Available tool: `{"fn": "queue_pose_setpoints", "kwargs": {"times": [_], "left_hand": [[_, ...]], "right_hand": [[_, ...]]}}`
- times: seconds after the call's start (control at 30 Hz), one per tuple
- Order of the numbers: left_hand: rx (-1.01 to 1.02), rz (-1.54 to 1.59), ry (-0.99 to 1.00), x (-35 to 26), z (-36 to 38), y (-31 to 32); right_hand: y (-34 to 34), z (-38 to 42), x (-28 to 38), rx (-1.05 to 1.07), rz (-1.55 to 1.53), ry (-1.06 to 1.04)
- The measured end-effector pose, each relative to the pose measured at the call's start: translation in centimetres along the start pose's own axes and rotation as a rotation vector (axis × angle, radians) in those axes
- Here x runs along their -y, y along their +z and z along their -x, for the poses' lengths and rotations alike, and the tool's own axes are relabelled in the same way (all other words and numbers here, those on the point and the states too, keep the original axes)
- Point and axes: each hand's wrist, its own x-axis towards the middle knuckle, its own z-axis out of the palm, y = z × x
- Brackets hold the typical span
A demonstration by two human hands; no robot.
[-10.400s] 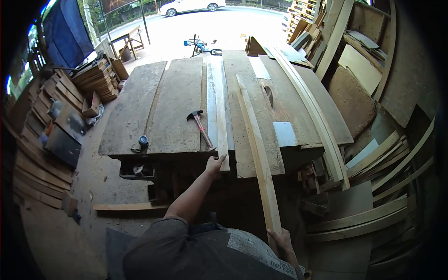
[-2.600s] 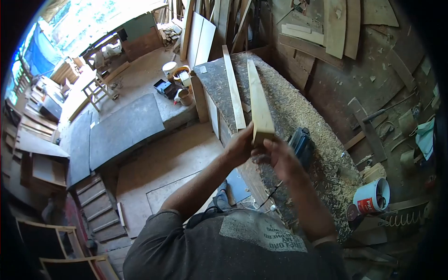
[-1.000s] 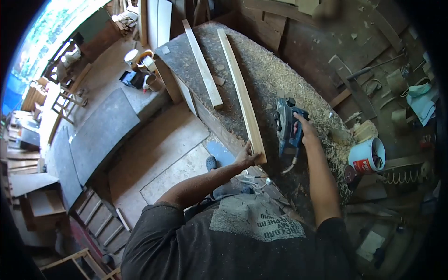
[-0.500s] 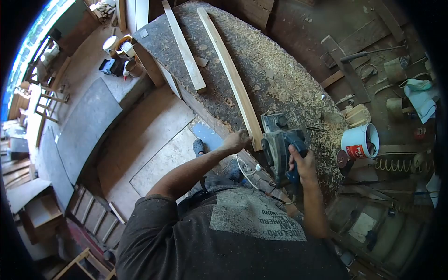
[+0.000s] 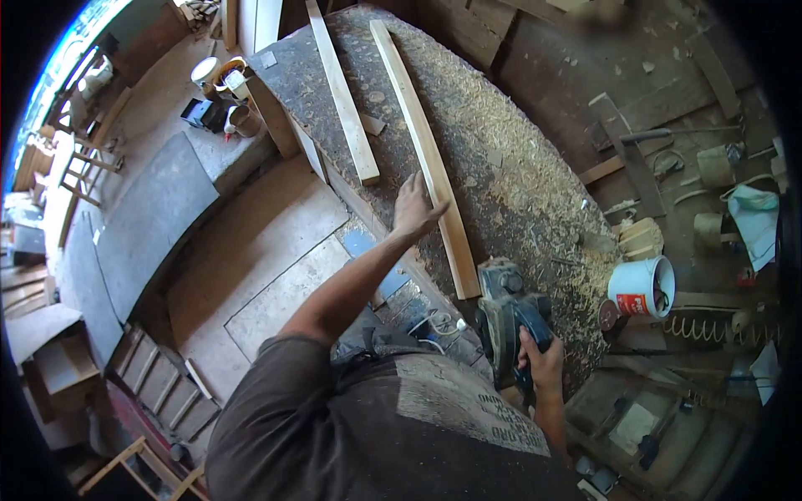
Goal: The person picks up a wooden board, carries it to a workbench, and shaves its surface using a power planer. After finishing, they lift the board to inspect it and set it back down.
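Note:
My right hand (image 5: 543,359) is wrapped round the handle of an electric planer (image 5: 505,321), which rests at the near end of the bench. Just left of the planer ends a long squared wooden bar (image 5: 430,163) that runs away from me. Beside this bar my left hand (image 5: 415,210) lies with fingers stretched out, its thumb across the wood. A second, shorter-looking wooden bar (image 5: 344,100) lies farther left, with a small wood offcut (image 5: 373,125) against it. The planer's underside is hidden.
Shavings (image 5: 535,175) cover the right part of the workbench (image 5: 313,71). A white bucket (image 5: 631,280) stands off its right side, above a coiled hose (image 5: 710,330). Containers (image 5: 242,121) sit on a ledge at left. A white cable (image 5: 439,321) lies near my waist.
My left hand has moved from the near end of the bar up along it, and its fingers have opened out. The right hand still grips the planer, now slightly lower in view.

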Motion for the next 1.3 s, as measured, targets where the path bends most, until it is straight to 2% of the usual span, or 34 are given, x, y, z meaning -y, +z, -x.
{"fn": "queue_pose_setpoints", "kwargs": {"times": [0.03,0.07,0.17,0.23,0.33,0.53,0.6,0.67,0.7,0.73,0.8,0.9,0.93,1.03,1.1,1.13,1.2,1.3], "left_hand": [[-0.023,-0.033,-0.052,-0.9,-1.5,1.6],[0.053,-0.029,-0.139,-2.0,-2.8,2.4],[-0.016,-0.063,-0.152,-3.7,-3.1,6.1],[-0.024,-0.014,-0.141,-5.9,-0.3,6.6],[-0.045,0.041,-0.064,-7.0,5.7,9.8],[-0.018,0.044,-0.112,-8.3,5.9,10.9],[-0.071,0.016,-0.096,-8.1,5.9,11.4],[-0.177,-0.036,0.011,-6.5,5.3,12.7],[-0.178,0.057,-0.019,-6.5,4.8,11.5],[-0.232,0.033,0.021,-5.8,3.8,11.5],[-0.285,-0.077,0.145,-5.0,1.0,9.8],[-0.230,-0.333,0.274,-4.4,-4.1,7.5],[-0.128,-0.405,0.260,-5.2,-5.2,6.0],[-0.127,-0.550,0.331,-5.1,-8.0,4.8],[0.015,-0.672,0.375,-4.9,-9.0,4.3],[0.017,-0.669,0.373,-4.6,-9.4,4.0],[0.369,-0.650,0.253,-3.5,-10.1,4.1],[0.329,-0.624,0.267,-3.0,-10.2,4.4]], "right_hand": [[-0.4,0.5,-0.2,-0.049,-0.001,0.017],[-0.7,1.0,-0.4,-0.045,0.003,0.000],[-1.8,2.6,-1.1,-0.125,-0.062,0.011],[-2.4,3.8,-1.6,-0.218,-0.105,0.037],[-3.6,4.6,-3.3,-0.245,-0.129,0.024],[-5.7,5.4,-5.8,-0.222,-0.073,0.040],[-5.8,6.0,-5.5,-0.227,-0.063,0.046],[-5.5,6.7,-4.8,-0.249,-0.119,0.054],[-5.5,7.0,-4.9,-0.259,-0.116,0.035],[-5.4,7.2,-4.8,-0.297,-0.118,0.060],[-5.5,7.3,-4.3,-0.222,-0.095,0.030],[-5.9,6.6,-5.7,-0.190,-0.057,0.073],[-6.0,6.2,-5.7,-0.191,-0.055,0.073],[-5.4,5.2,-5.9,-0.134,-0.004,0.059],[-4.8,4.4,-5.6,-0.105,0.001,0.064],[-4.7,4.1,-5.6,-0.075,0.006,0.065],[-4.7,3.3,-6.7,-0.063,0.052,0.054],[-4.3,2.8,-7.0,0.001,0.155,0.033]]}}
